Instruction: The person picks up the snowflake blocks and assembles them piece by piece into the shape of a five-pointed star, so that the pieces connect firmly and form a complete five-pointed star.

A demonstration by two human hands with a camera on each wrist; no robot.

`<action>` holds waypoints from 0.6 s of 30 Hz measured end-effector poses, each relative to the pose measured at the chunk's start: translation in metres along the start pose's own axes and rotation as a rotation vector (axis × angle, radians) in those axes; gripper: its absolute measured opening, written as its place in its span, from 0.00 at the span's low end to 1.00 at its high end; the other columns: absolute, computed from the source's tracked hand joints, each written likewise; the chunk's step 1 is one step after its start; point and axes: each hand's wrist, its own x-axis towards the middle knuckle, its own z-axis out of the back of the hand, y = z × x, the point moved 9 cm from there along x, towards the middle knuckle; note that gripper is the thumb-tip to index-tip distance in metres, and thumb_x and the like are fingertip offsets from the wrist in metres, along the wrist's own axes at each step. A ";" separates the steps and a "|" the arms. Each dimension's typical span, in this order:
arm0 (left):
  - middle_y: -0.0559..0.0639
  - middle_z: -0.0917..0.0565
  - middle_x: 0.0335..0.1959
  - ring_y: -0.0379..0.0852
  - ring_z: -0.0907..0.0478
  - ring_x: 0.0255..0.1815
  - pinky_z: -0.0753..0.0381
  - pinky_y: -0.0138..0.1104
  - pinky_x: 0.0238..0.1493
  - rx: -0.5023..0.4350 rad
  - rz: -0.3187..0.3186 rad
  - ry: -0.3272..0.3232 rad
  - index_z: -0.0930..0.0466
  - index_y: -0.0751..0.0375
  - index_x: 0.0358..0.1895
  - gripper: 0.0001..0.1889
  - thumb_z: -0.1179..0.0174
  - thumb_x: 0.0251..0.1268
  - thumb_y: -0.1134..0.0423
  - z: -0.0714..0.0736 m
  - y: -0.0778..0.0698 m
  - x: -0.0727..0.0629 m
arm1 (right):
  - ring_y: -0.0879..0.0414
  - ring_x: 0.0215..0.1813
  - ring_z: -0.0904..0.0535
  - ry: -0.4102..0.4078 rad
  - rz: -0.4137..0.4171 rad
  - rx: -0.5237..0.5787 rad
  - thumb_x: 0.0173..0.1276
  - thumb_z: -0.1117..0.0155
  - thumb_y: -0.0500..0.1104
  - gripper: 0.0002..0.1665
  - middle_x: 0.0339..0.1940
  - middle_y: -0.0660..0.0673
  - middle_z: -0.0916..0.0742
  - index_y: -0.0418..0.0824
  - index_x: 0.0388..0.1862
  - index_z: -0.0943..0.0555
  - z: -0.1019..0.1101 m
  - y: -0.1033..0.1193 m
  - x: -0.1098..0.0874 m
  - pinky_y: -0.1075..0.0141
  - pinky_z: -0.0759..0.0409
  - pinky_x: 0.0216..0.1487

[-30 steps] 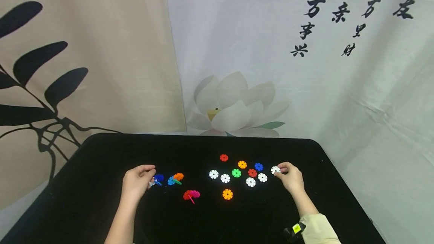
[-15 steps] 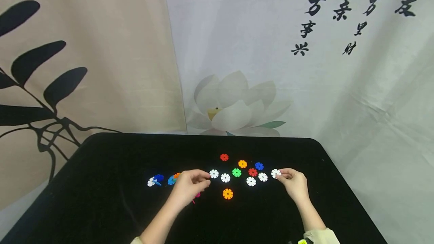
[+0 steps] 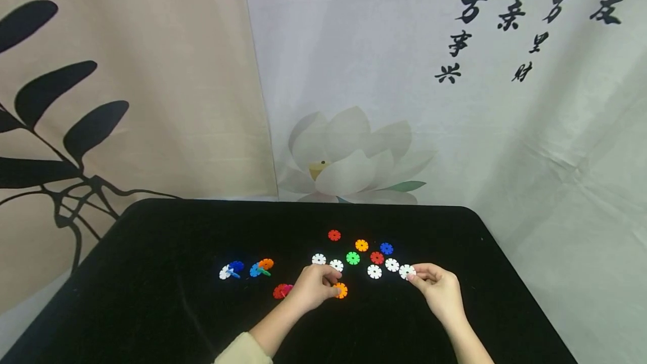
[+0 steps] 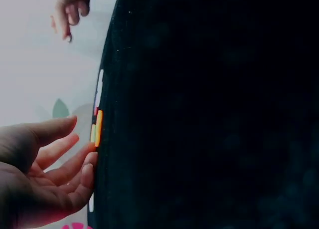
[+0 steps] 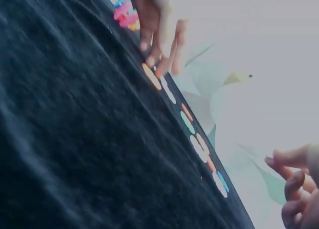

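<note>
My left hand (image 3: 314, 288) reaches over an orange slotted plastic disc (image 3: 342, 291), thumb tip overlapping its left edge in the head view. In the left wrist view the thumb and fingers of this hand (image 4: 55, 164) are spread apart, close to the orange disc (image 4: 98, 128). My right hand (image 3: 441, 291) pinches a white slotted disc (image 3: 406, 272) by its right edge, between thumb and fingers. The right wrist view shows this hand (image 5: 299, 184) raised at the right, its disc not visible there. Nearby lie a white disc (image 3: 374, 272) and another white disc (image 3: 391, 264).
Left on the black table (image 3: 151, 296) lie joined pieces: a white-and-blue one (image 3: 231, 269), an orange, blue and green one (image 3: 261, 267), and a red-and-pink one (image 3: 282, 291) partly behind my left hand. Loose discs include a green disc (image 3: 352, 258) and a far red disc (image 3: 334, 235).
My left hand has left the white-and-blue piece and crossed rightward to the orange disc. My right hand has brought its white disc slightly nearer and to the left.
</note>
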 end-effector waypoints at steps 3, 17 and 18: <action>0.48 0.19 0.34 0.43 0.25 0.30 0.22 0.34 0.31 0.021 0.018 0.009 0.16 0.63 0.43 0.12 0.31 0.53 0.71 -0.004 0.006 0.003 | 0.59 0.25 0.23 0.009 -0.006 0.028 0.57 0.28 0.33 0.05 0.26 0.45 0.13 0.35 0.33 0.15 -0.001 0.004 -0.007 0.68 0.28 0.24; 0.47 0.24 0.31 0.43 0.28 0.31 0.24 0.33 0.30 0.109 -0.003 -0.015 0.16 0.61 0.38 0.12 0.29 0.49 0.73 -0.008 0.004 0.002 | 0.59 0.23 0.23 0.010 -0.019 0.106 0.55 0.28 0.31 0.05 0.24 0.46 0.14 0.35 0.31 0.16 -0.006 0.021 -0.031 0.69 0.29 0.21; 0.46 0.24 0.31 0.43 0.28 0.31 0.24 0.33 0.30 0.109 -0.001 -0.015 0.17 0.60 0.38 0.12 0.29 0.49 0.73 -0.008 0.005 0.002 | 0.58 0.24 0.22 0.011 -0.026 0.118 0.55 0.28 0.31 0.05 0.24 0.46 0.14 0.35 0.32 0.16 -0.006 0.022 -0.033 0.69 0.28 0.22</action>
